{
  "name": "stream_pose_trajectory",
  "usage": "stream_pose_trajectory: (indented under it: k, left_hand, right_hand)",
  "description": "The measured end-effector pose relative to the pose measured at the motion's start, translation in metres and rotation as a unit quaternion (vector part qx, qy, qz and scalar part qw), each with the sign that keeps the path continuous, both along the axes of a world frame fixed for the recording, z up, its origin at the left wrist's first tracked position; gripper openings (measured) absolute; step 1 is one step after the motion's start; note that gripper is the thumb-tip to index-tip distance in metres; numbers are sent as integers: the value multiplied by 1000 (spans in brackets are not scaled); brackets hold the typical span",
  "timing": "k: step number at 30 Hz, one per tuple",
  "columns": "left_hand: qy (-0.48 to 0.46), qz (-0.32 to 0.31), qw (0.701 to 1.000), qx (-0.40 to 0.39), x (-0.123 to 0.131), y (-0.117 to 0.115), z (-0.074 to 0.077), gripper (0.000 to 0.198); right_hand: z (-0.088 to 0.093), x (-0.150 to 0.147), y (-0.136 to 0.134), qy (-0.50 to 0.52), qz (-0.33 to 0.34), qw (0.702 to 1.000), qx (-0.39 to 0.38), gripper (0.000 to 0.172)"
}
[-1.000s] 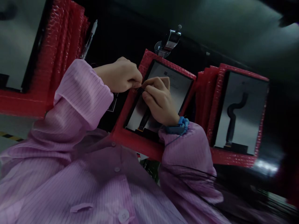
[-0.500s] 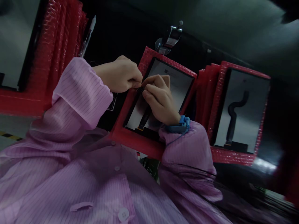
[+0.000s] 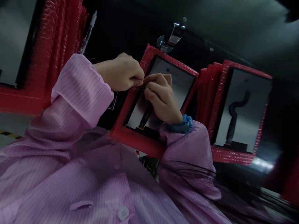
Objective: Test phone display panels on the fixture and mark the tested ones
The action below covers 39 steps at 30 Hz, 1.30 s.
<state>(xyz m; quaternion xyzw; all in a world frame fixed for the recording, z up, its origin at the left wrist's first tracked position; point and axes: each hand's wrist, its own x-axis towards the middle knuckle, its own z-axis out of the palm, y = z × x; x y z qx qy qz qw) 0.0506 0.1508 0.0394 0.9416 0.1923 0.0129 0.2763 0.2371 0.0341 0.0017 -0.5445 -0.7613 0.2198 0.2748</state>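
In front of me a flat display panel (image 3: 181,81), pale-backed with a dark border, lies on a red bubble-wrap sheet (image 3: 137,143). From its near edge a black flex cable (image 3: 145,117) rises toward my fingers. My right hand (image 3: 164,98), with a blue wrist strap (image 3: 181,126), is closed around the cable's upper end. Fingertip to fingertip with it, my left hand (image 3: 125,73) is pinched at the same spot, over the panel's left edge. Whatever my left fingers hold is too small and dark to make out.
On the right, another panel (image 3: 245,124) with a curved black cable rests on stacked red bubble-wrap sheets (image 3: 205,93). More red wrap (image 3: 30,99) and a panel (image 3: 14,37) stand at left, beside a pen (image 3: 87,35). A metal dispenser-like object (image 3: 174,34) sits behind.
The view has shifted slightly. Both hands stay pinched together at the cable's end, with barely any movement of the fingers.
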Motion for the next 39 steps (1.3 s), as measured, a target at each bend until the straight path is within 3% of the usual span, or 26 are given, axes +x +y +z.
stream_pose_trajectory:
  k: [30, 39]
  left_hand:
    - [-28, 27, 997, -62, 1, -3, -1, 27]
    - [-7, 18, 1000, -18, 3, -2, -2, 29]
  right_hand:
    - [3, -1, -1, 25, 0, 999, -21, 38]
    - [3, 1, -1, 20, 11, 999, -31, 33]
